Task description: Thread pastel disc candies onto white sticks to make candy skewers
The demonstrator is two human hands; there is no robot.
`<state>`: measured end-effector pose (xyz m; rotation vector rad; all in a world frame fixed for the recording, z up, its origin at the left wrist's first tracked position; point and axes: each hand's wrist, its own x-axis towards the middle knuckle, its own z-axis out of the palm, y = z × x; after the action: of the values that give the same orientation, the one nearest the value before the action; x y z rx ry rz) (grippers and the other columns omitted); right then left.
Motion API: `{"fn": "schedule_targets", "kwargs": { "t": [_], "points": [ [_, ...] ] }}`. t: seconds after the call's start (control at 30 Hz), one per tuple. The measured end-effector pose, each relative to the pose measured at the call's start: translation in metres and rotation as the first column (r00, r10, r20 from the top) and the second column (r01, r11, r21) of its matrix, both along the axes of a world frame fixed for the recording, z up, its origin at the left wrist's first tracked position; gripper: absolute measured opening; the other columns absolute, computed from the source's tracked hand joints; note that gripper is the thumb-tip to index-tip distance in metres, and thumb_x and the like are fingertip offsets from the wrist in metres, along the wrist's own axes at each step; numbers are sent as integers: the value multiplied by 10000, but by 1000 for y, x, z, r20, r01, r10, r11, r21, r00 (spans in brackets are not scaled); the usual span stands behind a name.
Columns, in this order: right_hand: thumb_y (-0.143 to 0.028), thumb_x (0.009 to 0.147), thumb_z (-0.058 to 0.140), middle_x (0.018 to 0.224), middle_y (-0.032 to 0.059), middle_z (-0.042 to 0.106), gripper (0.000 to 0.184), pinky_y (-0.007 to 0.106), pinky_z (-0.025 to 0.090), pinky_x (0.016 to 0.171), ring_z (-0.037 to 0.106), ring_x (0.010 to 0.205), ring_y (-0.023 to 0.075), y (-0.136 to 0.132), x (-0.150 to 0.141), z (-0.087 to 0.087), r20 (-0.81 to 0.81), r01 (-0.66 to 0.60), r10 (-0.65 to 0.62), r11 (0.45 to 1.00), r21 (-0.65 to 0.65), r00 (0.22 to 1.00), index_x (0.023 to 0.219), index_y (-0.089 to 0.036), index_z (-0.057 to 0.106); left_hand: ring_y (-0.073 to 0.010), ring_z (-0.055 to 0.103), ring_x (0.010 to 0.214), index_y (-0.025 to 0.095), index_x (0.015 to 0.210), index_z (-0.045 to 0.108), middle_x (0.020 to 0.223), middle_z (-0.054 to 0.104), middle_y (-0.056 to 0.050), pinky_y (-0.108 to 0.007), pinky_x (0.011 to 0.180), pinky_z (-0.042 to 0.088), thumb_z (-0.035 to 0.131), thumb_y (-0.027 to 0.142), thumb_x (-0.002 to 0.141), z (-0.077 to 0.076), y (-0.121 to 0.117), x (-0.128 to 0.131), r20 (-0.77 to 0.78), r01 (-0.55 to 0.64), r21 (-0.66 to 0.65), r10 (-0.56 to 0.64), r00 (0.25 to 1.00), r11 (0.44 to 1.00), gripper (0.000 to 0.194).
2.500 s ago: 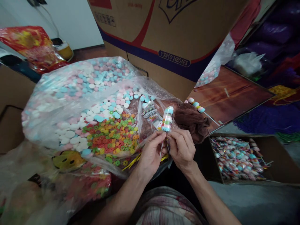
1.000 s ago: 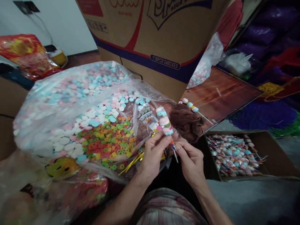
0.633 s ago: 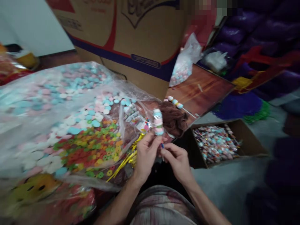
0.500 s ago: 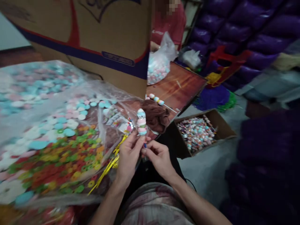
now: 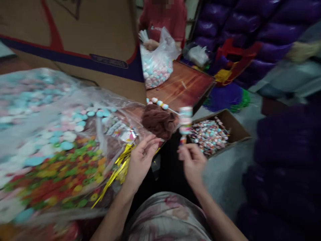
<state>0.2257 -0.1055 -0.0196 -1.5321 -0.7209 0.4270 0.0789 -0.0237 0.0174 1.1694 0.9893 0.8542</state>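
Pinched upright in my right hand (image 5: 192,160) is a wrapped marshmallow skewer (image 5: 185,122), banded in white, pink and blue and blurred by motion. My left hand (image 5: 144,155), empty, has its fingers loosely stretched and slightly apart, beside a bunch of gold twist ties (image 5: 121,165). Beyond that hand lie a printed clear wrapper (image 5: 122,130) and a crumpled brown cloth (image 5: 157,120). Another marshmallow skewer (image 5: 159,103) rests behind the cloth. To the right of my right hand, a low cardboard box (image 5: 240,134) holds many wrapped skewers (image 5: 210,135).
Left, a plastic sheet carries loose pastel marshmallows (image 5: 50,88) and coloured gummy rings (image 5: 62,174). A large cardboard carton (image 5: 100,33) stands behind. Across the wooden table (image 5: 190,77), a person in a red shirt (image 5: 167,20) is by a bag of marshmallows (image 5: 157,70). Purple bundles (image 5: 288,124) stand right.
My hands have parted. The right one has carried the skewer rightward, toward the box of skewers, while the left has let go of it. The view has shifted slightly right.
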Motion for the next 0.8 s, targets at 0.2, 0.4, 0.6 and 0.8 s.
{"fn": "schedule_targets", "kwargs": {
  "t": [0.2, 0.4, 0.6, 0.8],
  "points": [
    [-356, 608, 833, 738, 8, 650, 320, 211, 407, 437, 494, 489, 75, 15, 56, -21, -498, 183, -155, 983, 7, 853, 786, -155, 659, -148, 649, 750, 189, 958, 718, 848, 733, -40, -256, 762, 499, 707, 340, 778, -6, 24, -79, -146, -356, 162, 379, 914, 920, 235],
    [-295, 844, 676, 708, -9, 628, 148, 220, 399, 481, 491, 514, 83, 27, -11, -8, -28, -39, 40, 999, 28, 999, 911, -164, 687, -171, 626, 776, 187, 970, 707, 861, 697, -34, -285, 746, 477, 610, 312, 821, -31, 39, -142, -454, -363, 409, 531, 716, 838, 217],
    [-156, 906, 590, 814, 23, 695, 85, 272, 518, 683, 651, 724, 147, 48, -74, 4, 449, -499, 438, 866, 21, 779, 921, -197, 663, -224, 600, 879, 200, 946, 703, 881, 652, -62, -344, 830, 455, 591, 323, 846, -22, 61, -117, -675, -73, 544, 487, 555, 836, 193],
    [-140, 917, 574, 816, 32, 697, 97, 271, 523, 666, 669, 754, 159, 57, -85, 2, 503, -586, 514, 810, -19, 695, 943, -199, 648, -281, 597, 923, 177, 951, 654, 950, 649, -118, -360, 787, 426, 668, 375, 809, -30, 90, -74, -799, 37, 468, 405, 445, 883, 244]
  ]
}}
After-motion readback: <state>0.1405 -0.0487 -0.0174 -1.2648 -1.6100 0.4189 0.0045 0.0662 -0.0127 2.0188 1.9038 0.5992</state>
